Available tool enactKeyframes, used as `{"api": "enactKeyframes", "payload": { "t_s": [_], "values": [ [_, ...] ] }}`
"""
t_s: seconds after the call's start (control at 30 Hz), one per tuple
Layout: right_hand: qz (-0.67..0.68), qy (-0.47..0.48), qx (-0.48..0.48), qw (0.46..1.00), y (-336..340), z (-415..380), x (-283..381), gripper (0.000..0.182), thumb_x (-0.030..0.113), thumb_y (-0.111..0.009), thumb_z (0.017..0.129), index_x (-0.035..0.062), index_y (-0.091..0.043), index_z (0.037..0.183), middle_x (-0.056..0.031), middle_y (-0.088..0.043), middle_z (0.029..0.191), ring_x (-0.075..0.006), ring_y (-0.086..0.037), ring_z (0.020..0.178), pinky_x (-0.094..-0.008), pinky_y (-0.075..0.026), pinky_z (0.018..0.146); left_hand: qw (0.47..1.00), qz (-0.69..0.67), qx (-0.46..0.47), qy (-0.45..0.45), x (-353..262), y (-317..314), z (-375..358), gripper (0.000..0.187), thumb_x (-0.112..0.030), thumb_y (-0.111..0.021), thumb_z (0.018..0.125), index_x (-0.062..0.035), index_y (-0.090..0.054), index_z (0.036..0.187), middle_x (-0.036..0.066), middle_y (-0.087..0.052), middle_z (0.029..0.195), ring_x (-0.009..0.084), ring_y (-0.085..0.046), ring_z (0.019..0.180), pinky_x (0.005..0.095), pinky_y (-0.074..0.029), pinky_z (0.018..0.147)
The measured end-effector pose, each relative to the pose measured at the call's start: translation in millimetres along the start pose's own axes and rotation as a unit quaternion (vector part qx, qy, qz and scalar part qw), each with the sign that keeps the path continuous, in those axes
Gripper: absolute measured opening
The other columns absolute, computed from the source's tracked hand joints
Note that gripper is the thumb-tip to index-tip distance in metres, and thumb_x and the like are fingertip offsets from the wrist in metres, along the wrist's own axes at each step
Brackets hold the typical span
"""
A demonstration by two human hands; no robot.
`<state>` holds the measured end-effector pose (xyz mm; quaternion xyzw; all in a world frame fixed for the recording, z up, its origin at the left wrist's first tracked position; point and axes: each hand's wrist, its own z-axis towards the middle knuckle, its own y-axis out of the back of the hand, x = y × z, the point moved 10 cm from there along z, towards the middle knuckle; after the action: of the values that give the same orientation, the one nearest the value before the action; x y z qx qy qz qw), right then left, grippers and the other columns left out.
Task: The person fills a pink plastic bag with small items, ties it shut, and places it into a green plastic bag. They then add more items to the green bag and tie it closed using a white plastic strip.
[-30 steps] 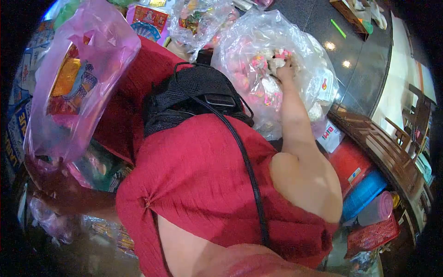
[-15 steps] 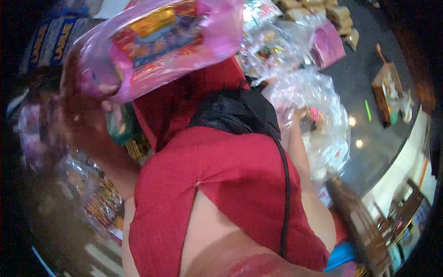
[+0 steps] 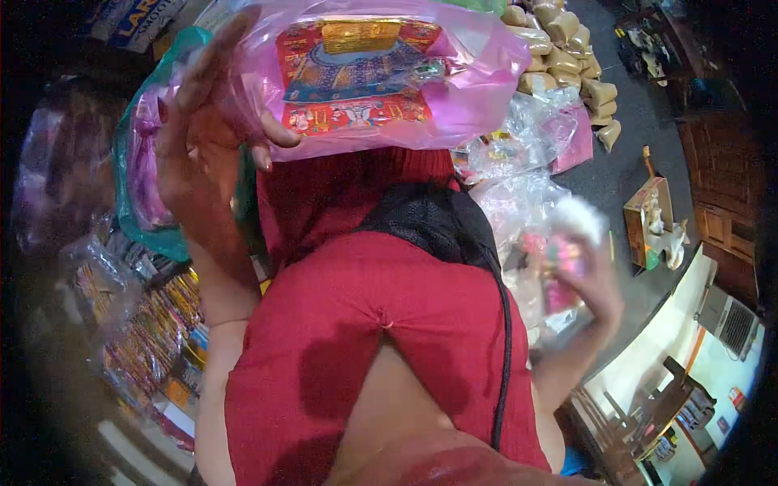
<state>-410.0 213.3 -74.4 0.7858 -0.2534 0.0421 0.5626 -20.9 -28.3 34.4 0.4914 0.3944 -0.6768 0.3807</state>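
My left hand grips the side of a pink translucent plastic bag, held up at the top of the view. Through the plastic show red, blue and gold printed papers. On the right, my right hand is closed on a small pink, multicoloured bundle with a fluffy white end; motion blur hides its kind. That hand is above a clear plastic bag. A black mesh pouch with a cord lies on my red clothing.
Several tan filled packets are piled at the top right. A small open box stands on the dark surface. To the left are a green plastic bag and wrapped bundles of thin coloured sticks. Wooden furniture stands at the far right.
The pink bag has moved right and levelled out in my left hand. My right hand has come out of the clear bag, moving right with a colourful bundle.
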Motion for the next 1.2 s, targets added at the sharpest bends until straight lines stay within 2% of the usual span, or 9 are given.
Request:
{"api": "enactKeyframes", "payload": {
  "t_s": [0.07, 0.17, 0.33, 0.43, 0.47, 0.7, 0.9, 1.03, 1.2],
  "values": [
    [0.09, 0.144, -0.263, 0.95, 109.7, -16.9, 87.8, 0.065, 0.029, -0.079, 0.061, 0.0089, -0.055, 0.118, -0.0189, -0.047, 0.125, -0.0341, -0.047, 0.116, -0.0429, -0.038, 0.099, 1.0, -0.023, -0.001, -0.01, -2.5, 9.1, 1.6, 0.073, -0.054, -0.024, 0.092, 0.003, -0.03, 0.137, 0.018, -0.039, 0.138, 0.0192, -0.064, 0.063, 0.0212, -0.045, 0.043],
    [0.107, 0.303, -0.429, 0.844, 157.2, -2.1, 186.2, 0.069, 0.026, -0.083, 0.058, 0.0003, -0.056, 0.115, -0.0159, -0.058, 0.112, -0.0272, -0.056, 0.105, -0.0385, -0.045, 0.091, 0.996, -0.091, -0.014, 0.005, 1.5, 15.2, 6.0, 0.075, -0.056, -0.022, 0.091, 0.0031, -0.032, 0.136, 0.018, -0.042, 0.136, 0.0192, -0.063, 0.062, 0.0223, -0.045, 0.044],
    [0.131, 0.496, -0.208, 0.833, 88.4, 79.9, 315.6, 0.055, 0.02, -0.076, 0.065, 0.014, -0.055, 0.115, -0.0141, -0.054, 0.113, -0.0306, -0.057, 0.097, -0.0376, -0.048, 0.083, 0.997, -0.074, -0.017, -0.012, 0.9, 18.8, 3.5, 0.076, -0.056, -0.025, 0.091, 0.0069, -0.035, 0.133, 0.017, -0.043, 0.135, 0.0172, -0.062, 0.069, 0.0224, -0.048, 0.048],
    [0.086, 0.531, -0.083, 0.839, 34.7, 100.0, 343.1, 0.048, 0.016, -0.069, 0.071, 0.0264, -0.055, 0.115, -0.0136, -0.049, 0.117, -0.0349, -0.055, 0.094, -0.038, -0.048, 0.079, 0.99, -0.111, -0.08, -0.016, 4.4, 41.0, -0.9, 0.071, -0.051, -0.024, 0.092, 0.0064, -0.037, 0.132, 0.018, -0.043, 0.135, 0.0217, -0.053, 0.106, 0.0288, -0.05, 0.076],
    [-0.119, 0.625, -0.144, 0.758, 12.5, 89.2, 348.3, 0.049, 0.015, -0.066, 0.072, 0.0273, -0.053, 0.117, -0.0137, -0.044, 0.122, -0.0354, -0.055, 0.096, -0.0389, -0.049, 0.078, 0.991, -0.12, -0.064, -0.014, 7.3, 47.3, -3.3, 0.068, -0.048, -0.024, 0.093, 0.0062, -0.037, 0.132, 0.018, -0.042, 0.135, 0.0235, -0.046, 0.119, 0.0321, -0.047, 0.087],
    [-0.155, 0.541, -0.007, 0.827, -29.8, 126.7, 358.2, 0.04, 0.011, -0.066, 0.072, 0.0208, -0.057, 0.11, -0.0157, -0.026, 0.142, -0.0359, -0.043, 0.119, -0.0406, -0.043, 0.095, 0.999, -0.012, 0.02, -0.035, -1.1, 16.8, -9.6, 0.068, -0.049, -0.03, 0.092, 0.0075, -0.04, 0.13, 0.017, -0.042, 0.136, 0.0077, -0.054, 0.053, 0.017, -0.044, 0.049],
    [-0.149, 0.519, -0.02, 0.841, 15.5, 134.9, 343.9, 0.043, 0.007, -0.062, 0.072, 0.0102, -0.049, 0.113, -0.0199, -0.042, 0.128, -0.0365, -0.05, 0.11, -0.0419, -0.045, 0.089, 0.989, 0.085, -0.124, 0.013, -0.4, 49.7, -17.6, 0.035, -0.014, -0.05, 0.093, -0.007, -0.05, 0.127, 0.006, -0.064, 0.098, 0.0032, -0.052, 0.049, 0.0139, -0.038, 0.041],
    [-0.291, 0.369, -0.022, 0.882, -8.5, 175.3, 298.2, 0.018, 0.007, -0.053, 0.077, 0.0029, -0.049, 0.094, -0.0162, -0.062, 0.087, -0.0352, -0.062, 0.081, -0.0414, -0.051, 0.066, 0.994, 0.053, -0.097, -0.016, 1.5, 44.4, -14.7, 0.035, -0.008, -0.05, 0.091, -0.0072, -0.052, 0.126, 0.005, -0.065, 0.092, 0.0029, -0.052, 0.048, 0.0137, -0.038, 0.041],
    [-0.418, 0.366, -0.083, 0.827, -35.2, 192.4, 294.6, 0.015, 0.012, -0.052, 0.078, 0.0013, -0.058, 0.085, -0.0129, -0.066, 0.074, -0.0288, -0.066, 0.063, -0.039, -0.052, 0.052, 0.994, 0.074, -0.083, 0.008, -0.6, 25.9, -16.1, 0.035, -0.008, -0.049, 0.092, -0.0078, -0.052, 0.126, 0.005, -0.065, 0.095, 0.003, -0.052, 0.049, 0.0146, -0.038, 0.041]
  ]
}}
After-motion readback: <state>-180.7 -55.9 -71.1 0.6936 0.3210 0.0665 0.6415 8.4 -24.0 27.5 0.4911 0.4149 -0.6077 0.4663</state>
